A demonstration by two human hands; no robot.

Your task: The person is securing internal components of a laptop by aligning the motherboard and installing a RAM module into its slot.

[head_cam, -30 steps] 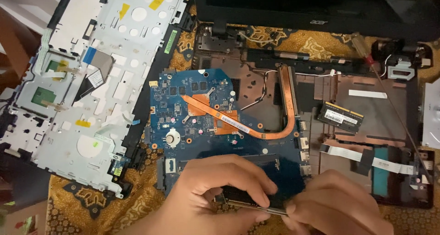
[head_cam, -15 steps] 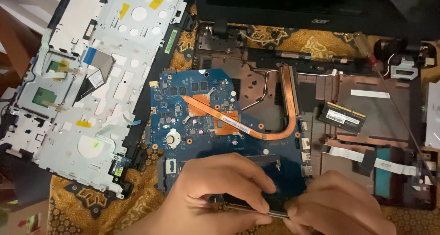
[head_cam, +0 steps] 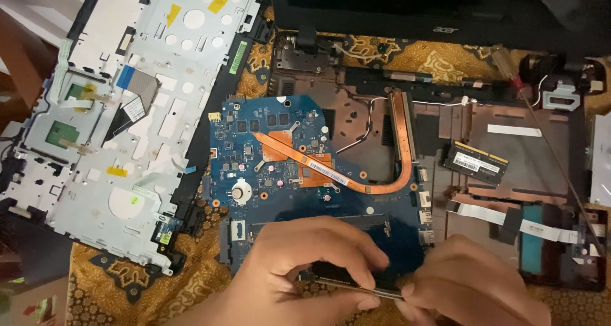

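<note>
A blue laptop motherboard (head_cam: 280, 154) with a copper heat pipe (head_cam: 356, 180) lies in an opened dark laptop base (head_cam: 509, 160). Both my hands are at the board's near edge. My left hand (head_cam: 286, 275) and my right hand (head_cam: 471, 281) pinch the two ends of a thin dark memory module (head_cam: 350, 283), held edge-on just below the board's long memory slot (head_cam: 337, 221). The module's underside and most of its face are hidden by my fingers.
A silver upturned palmrest cover (head_cam: 127, 110) lies at the left. A second loose memory module (head_cam: 476, 162) rests in the base at the right, with white flat cables (head_cam: 509, 221) below it. A thin screwdriver (head_cam: 547, 141) lies along the right side. A patterned orange cloth (head_cam: 127, 281) is underneath.
Both hands have stayed at the board's near edge with the module between them; the fingers have shifted only slightly.
</note>
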